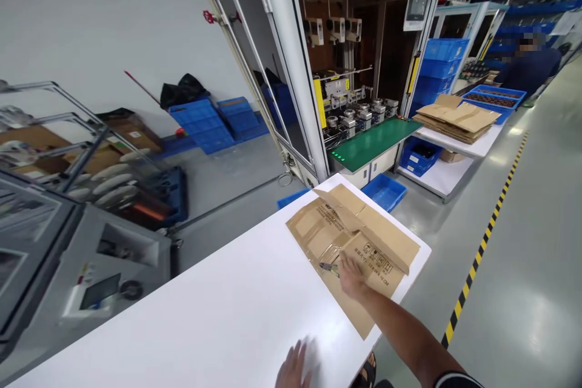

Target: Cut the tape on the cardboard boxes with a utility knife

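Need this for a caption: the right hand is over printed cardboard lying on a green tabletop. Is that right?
Not quite: the tabletop is white, not green, as the head view shows. The right hand is indeed over printed cardboard lying on it.

Left of the flattened cardboard, the white tabletop stretches broad and bare, giving a hand a low, level way across, except at the near edge, where the left hand takes up room near the cardboard but apart from it. Over the cardboard, passage is hindered by the right hand, the pliers jutting leftward from it, the right forearm slanting across the near right part, and a partly lifted flap toward the far side. Beyond the cardboard's far end stands the machine's white post, while to its right a narrow tabletop margin drops off to open floor.
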{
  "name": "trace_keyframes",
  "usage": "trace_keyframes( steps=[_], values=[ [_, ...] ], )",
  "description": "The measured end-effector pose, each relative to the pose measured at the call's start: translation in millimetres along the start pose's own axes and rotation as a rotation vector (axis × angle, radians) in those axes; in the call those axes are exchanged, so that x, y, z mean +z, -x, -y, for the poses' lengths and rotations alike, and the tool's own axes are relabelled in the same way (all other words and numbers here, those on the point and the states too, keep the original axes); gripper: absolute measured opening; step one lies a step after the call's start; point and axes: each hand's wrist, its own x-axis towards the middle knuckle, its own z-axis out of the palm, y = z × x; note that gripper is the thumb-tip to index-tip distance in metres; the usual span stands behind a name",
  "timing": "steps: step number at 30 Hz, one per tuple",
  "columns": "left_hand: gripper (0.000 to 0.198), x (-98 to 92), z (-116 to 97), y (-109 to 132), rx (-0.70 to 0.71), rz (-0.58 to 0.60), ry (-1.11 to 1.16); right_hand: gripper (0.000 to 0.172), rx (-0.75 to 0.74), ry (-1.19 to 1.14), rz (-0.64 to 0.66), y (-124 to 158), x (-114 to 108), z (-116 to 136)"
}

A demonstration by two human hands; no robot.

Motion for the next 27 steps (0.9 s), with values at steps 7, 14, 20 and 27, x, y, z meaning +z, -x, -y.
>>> trace_keyframes(
  steps=[7, 14, 20, 27],
  values=[
    [0.066, 38.3, -42, -133, 0.157, -0.120, -0.144, 0.040, -0.193, 0.063, -0.070, -67, -16, -13],
    [0.077, 69.2, -24, -175, 0.153, -0.169, -0.154, 0.038, -0.155, 0.076, -0.168, -119, -64, -122],
    [0.087, 75.9, -17, -170, 0.142, -0.145, -0.144, 0.048, 0.116, 0.005, -0.271, -143, -46, -206],
    [0.088, 74.2, -16, -172, 0.126, -0.131, -0.043, 0.043, 0.154, -0.102, -0.292, -150, -39, -200]
  ],
)
